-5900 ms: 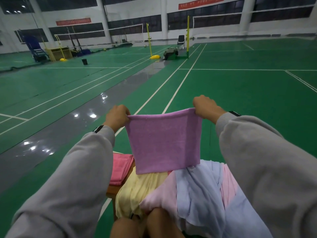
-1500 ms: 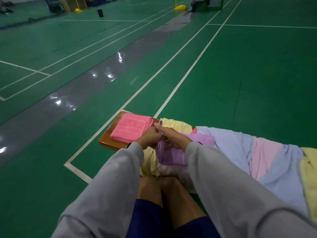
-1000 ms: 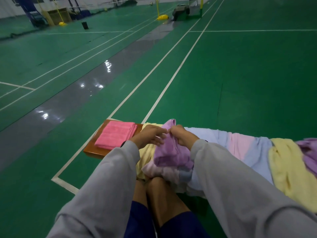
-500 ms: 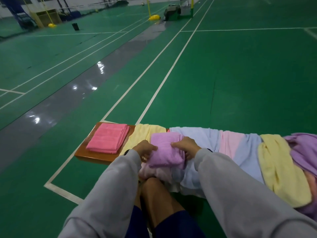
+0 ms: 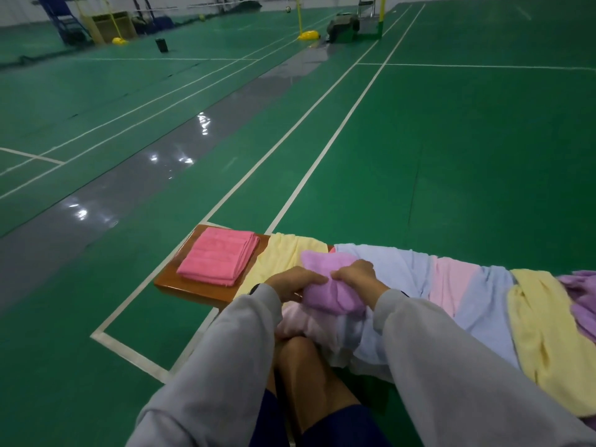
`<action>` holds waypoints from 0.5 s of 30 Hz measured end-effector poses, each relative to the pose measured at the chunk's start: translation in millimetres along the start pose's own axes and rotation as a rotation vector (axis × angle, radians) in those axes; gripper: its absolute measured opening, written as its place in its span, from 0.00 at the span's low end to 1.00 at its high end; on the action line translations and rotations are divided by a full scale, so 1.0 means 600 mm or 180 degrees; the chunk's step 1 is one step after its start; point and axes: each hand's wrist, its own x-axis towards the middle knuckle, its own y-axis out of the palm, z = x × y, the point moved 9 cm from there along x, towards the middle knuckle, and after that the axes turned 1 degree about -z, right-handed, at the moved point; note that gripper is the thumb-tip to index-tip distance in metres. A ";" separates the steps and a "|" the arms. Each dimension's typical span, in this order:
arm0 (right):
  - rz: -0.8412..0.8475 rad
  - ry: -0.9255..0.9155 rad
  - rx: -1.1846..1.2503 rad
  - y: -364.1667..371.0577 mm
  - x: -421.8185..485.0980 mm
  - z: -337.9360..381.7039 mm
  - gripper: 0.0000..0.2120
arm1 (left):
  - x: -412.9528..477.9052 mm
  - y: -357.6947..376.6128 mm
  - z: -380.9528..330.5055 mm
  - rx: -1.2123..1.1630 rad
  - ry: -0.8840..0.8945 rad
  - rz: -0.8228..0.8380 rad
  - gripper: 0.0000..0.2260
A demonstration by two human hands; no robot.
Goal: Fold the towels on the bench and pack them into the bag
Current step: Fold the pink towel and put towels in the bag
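Lilac towel [image 5: 325, 287], bunched into a small thick bundle, sits low in the centre of the frame, over the spread cloths on the wooden bench [image 5: 193, 288]. Left hand [image 5: 290, 282] grips its left side, fingers curled over the top. Right hand [image 5: 358, 275] grips the upper right part, fingers curled into the fabric; fingertips of the two hands nearly meet on the bundle. Grey sleeves [image 5: 232, 366] run down to the lower edge, bare knees between them.

Left of the hands: folded pink towel [image 5: 219, 258], a neat flat stack on the bench end. Beside it a yellow towel [image 5: 283, 253], unfolded, partly under the bundle. To the right, draped side by side: pale blue towel [image 5: 396, 269], light pink towel [image 5: 451, 282], second yellow towel [image 5: 541, 324], purple cloth [image 5: 580, 291] at the right edge. Green court floor [image 5: 451, 140] with white lines fills the upper frame.
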 end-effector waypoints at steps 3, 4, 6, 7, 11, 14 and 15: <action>0.0020 -0.0144 0.0407 0.003 0.008 0.035 0.24 | -0.006 -0.038 -0.036 -0.0512 0.0613 -0.0343 0.22; 0.0043 -0.0222 0.0603 0.004 0.006 0.056 0.23 | -0.014 -0.054 -0.045 -0.0754 0.0747 -0.0369 0.21; 0.0150 -0.0515 0.1159 0.012 0.001 0.111 0.22 | -0.029 -0.094 -0.055 -0.1238 0.0987 -0.0413 0.18; 0.0271 -0.0659 0.1427 0.023 0.000 0.138 0.21 | -0.037 -0.118 -0.054 -0.1402 0.1056 -0.0476 0.17; 0.1120 -0.0225 0.1779 0.135 -0.001 0.170 0.21 | -0.055 -0.204 0.006 -0.1432 0.0676 -0.0775 0.17; 0.1231 -0.0144 0.1451 0.200 -0.008 0.197 0.17 | -0.053 -0.267 0.058 -0.1549 0.0509 -0.0873 0.16; 0.1278 -0.0162 0.1449 0.218 -0.009 0.214 0.16 | -0.052 -0.286 0.070 -0.1635 0.0482 -0.0865 0.18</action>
